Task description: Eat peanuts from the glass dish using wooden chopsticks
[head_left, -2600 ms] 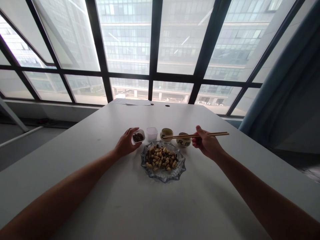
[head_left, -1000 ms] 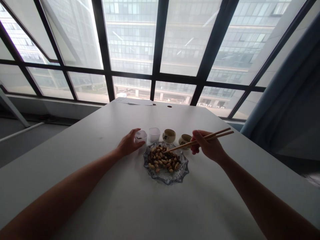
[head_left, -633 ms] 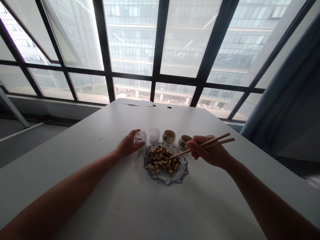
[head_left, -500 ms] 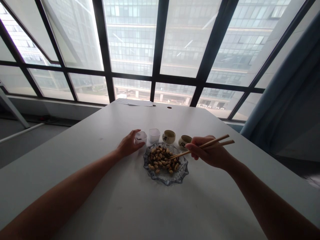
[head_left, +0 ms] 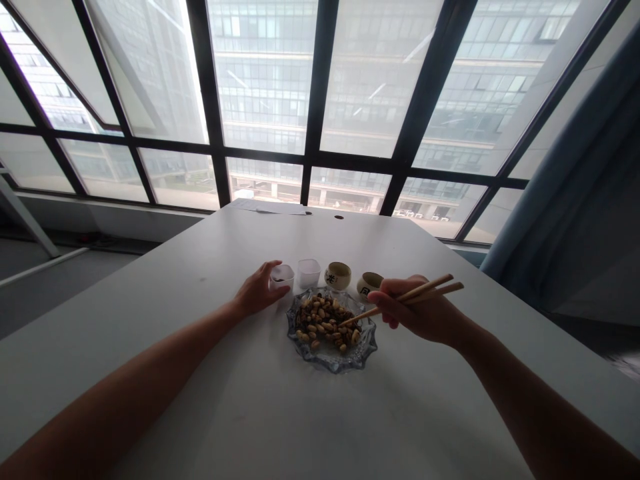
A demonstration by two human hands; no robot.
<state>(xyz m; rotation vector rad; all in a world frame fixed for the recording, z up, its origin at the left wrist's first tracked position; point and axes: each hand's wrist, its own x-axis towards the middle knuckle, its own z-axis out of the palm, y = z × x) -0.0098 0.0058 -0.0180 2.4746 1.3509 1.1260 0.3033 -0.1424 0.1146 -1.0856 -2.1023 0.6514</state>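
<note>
A scalloped glass bowl (head_left: 331, 362) stands on the white table, holding nuts (head_left: 320, 319) and some darker bits. My right hand (head_left: 410, 308) is closed round a pair of wooden chopsticks (head_left: 431, 287), whose tips touch the nuts at the bowl's middle. My left hand (head_left: 261, 289) grips a small translucent cup (head_left: 283, 275) behind the bowl's left edge, with something dark inside it. A second translucent cup (head_left: 309, 273) stands to its right. Beyond the bowl are two beige cups with black characters, one in the middle (head_left: 338, 276) and one at the right (head_left: 367, 283), partly behind my right hand.
White sheets of paper (head_left: 270, 207) lie at the far end of the table (head_left: 240, 413), near two dark round holes. Large windows rise behind it. A blue curtain (head_left: 560, 160) hangs at the right.
The chopsticks and my right hand have shifted slightly, and the chopstick tips are closer together and a little lower in the nuts. My left hand stays on the cup.
</note>
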